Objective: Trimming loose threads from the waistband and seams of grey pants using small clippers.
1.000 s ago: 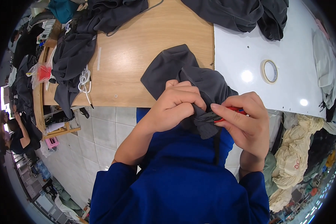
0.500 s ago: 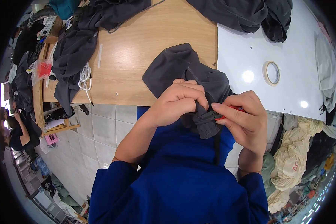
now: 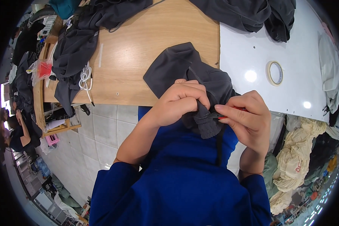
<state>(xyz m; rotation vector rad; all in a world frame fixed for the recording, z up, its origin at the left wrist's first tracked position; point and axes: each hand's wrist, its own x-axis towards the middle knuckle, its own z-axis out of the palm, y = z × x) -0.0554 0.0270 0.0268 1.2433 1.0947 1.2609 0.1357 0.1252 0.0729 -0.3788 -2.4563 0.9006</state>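
Observation:
A dark grey garment (image 3: pixel 173 64) lies partly on the wooden table and hangs over its front edge toward me. My left hand (image 3: pixel 182 100) is closed on its cloth, just above a gathered, ribbed end (image 3: pixel 210 129). In my right hand (image 3: pixel 248 118) I pinch small red-and-black thread snips (image 3: pixel 221 117) between thumb and fingers. Their dark tip touches or lies close against the cloth beside my left fingers. Most of the snips' handle is hidden by my right fingers.
More dark grey garments (image 3: pixel 77 49) lie at the left and far side of the wooden table (image 3: pixel 131 67). A tape roll (image 3: pixel 274 73) rests on the white tabletop (image 3: pixel 237 56) at right. A white cord (image 3: pixel 85 78) hangs left. Cream cloth (image 3: pixel 295 162) is heaped at lower right. Another person (image 3: pixel 20 130) is far left.
My right hand has shifted very slightly and the snips have turned a little, showing less red. The ribbed end has moved slightly up. My left hand keeps its grip.

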